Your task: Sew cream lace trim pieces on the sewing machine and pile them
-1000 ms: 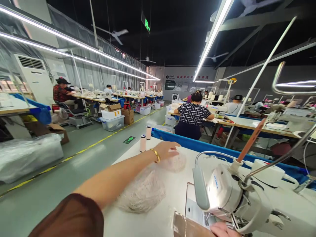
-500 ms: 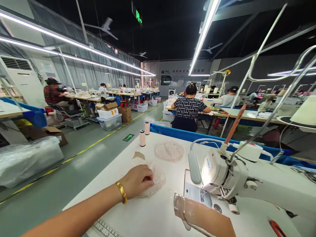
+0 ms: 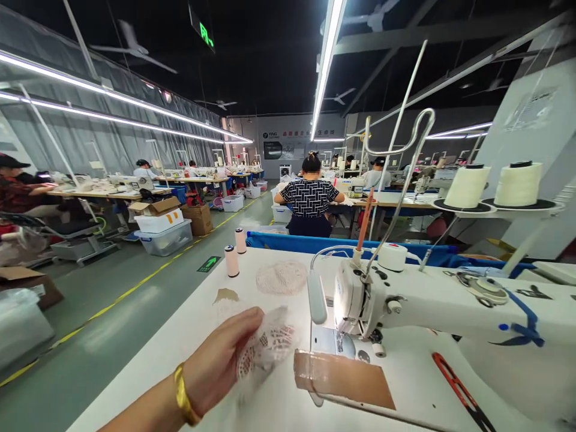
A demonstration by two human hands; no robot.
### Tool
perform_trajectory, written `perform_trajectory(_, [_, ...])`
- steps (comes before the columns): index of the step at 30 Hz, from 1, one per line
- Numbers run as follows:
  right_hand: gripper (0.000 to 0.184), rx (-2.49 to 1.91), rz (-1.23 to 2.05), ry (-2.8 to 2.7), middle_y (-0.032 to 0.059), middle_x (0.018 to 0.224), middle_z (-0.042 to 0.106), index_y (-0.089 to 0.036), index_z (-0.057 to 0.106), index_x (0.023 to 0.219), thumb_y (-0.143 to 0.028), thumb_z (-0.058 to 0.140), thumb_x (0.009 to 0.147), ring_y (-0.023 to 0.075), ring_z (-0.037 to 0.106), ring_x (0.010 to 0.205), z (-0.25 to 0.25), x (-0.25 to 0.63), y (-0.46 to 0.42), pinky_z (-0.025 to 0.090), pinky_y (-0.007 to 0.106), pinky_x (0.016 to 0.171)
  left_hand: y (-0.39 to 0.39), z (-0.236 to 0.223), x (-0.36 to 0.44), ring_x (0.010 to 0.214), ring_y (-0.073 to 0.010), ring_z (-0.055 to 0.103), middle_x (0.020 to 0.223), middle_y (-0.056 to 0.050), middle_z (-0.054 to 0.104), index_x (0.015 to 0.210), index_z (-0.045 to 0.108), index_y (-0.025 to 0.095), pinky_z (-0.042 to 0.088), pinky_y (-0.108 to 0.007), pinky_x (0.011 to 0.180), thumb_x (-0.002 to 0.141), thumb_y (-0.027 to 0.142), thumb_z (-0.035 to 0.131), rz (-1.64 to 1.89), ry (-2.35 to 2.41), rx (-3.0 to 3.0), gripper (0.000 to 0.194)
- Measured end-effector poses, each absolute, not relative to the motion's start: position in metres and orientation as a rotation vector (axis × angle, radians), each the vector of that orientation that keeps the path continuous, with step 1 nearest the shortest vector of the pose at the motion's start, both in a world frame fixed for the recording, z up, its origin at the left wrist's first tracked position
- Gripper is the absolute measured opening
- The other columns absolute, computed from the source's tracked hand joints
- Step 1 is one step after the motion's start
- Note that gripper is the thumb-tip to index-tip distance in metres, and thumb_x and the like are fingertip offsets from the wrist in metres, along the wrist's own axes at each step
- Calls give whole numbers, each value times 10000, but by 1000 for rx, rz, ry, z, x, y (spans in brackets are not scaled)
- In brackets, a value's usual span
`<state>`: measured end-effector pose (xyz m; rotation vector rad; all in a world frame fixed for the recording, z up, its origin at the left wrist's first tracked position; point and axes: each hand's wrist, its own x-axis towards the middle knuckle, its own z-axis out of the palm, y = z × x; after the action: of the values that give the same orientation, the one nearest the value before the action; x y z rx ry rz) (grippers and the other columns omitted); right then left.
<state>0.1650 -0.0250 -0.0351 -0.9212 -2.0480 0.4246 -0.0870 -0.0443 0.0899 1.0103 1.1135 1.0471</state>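
Note:
My left hand [image 3: 225,354], with a gold bangle at the wrist, is closed on a thin whitish lace piece [image 3: 267,348], blurred at its lower edge. It holds the lace above the white table, left of the sewing machine [image 3: 355,300]. Behind the hand lies a flat pile of pale lace [image 3: 281,278]. A small torn tan scrap [image 3: 226,294] sits to the pile's left. My right hand is out of view. A brown cardboard strip [image 3: 344,378], partly wrapped in clear tape, lies in front of the needle area.
Two pale pink thread spools [image 3: 231,261] stand at the table's far left corner. A red-handled tool [image 3: 459,384] lies under the machine arm. Cream thread cones [image 3: 468,186] rise at right. Blue cloth [image 3: 315,243] borders the far edge; beyond it a person [image 3: 310,192] sits, back turned.
My left hand went from the far lace pile to the nearer lace and has lifted a piece. My right hand, earlier by the needle, left the view. The view turned right.

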Motion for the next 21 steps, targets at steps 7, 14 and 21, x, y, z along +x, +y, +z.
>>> perform_trajectory(7, [756, -811, 1435, -1623, 65, 935, 705, -272, 622, 1311, -890, 559, 879, 272, 738, 918, -5, 181, -86, 585, 371, 799, -76, 68, -48, 915, -322, 713, 912, -103, 735, 995, 699, 241, 562, -420, 799, 774, 691, 667, 753, 845, 829, 502])
perform_trajectory(14, [365, -1245, 1386, -1825, -57, 738, 452, -246, 529, 854, -527, 759, 882, 137, 424, 671, 44, 211, -70, 308, 237, 606, -28, 36, -20, 705, -141, 528, 776, 52, 578, 1004, 622, 210, 383, -242, 653, 689, 522, 925, 429, 805, 1296, 537])
perform_trajectory(21, [177, -1324, 817, -1966, -33, 749, 604, -250, 554, 916, -335, 492, 1058, 179, 564, 718, 17, 217, -51, 388, 274, 686, 3, 17, 10, 790, -204, 609, 809, -9, 707, 820, 690, 192, 440, -295, 735, 893, 422, 584, 528, 958, 1935, 264])
